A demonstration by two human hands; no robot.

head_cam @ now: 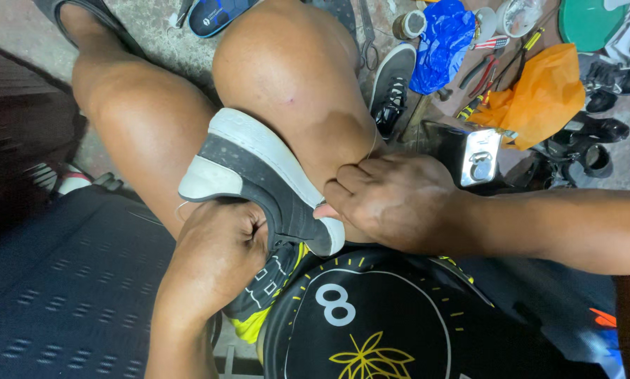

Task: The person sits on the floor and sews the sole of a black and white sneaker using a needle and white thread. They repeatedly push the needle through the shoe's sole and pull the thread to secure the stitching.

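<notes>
- Gripping a dark sneaker with white sole at frame centre, sole turned up, wedged between the bare knees.
- Left hand: clenched around the shoe's upper from below, lower centre of frame.
- Right hand: fingers pinched shut at the sole's edge near the shoe's end, right of centre; pinched item too small to identify.
- Upper right, on the floor: orange bag, blue bag, pliers, another black shoe.

Shoe-repair workshop: shoes and pliers (scattered) on concrete floor.
</notes>
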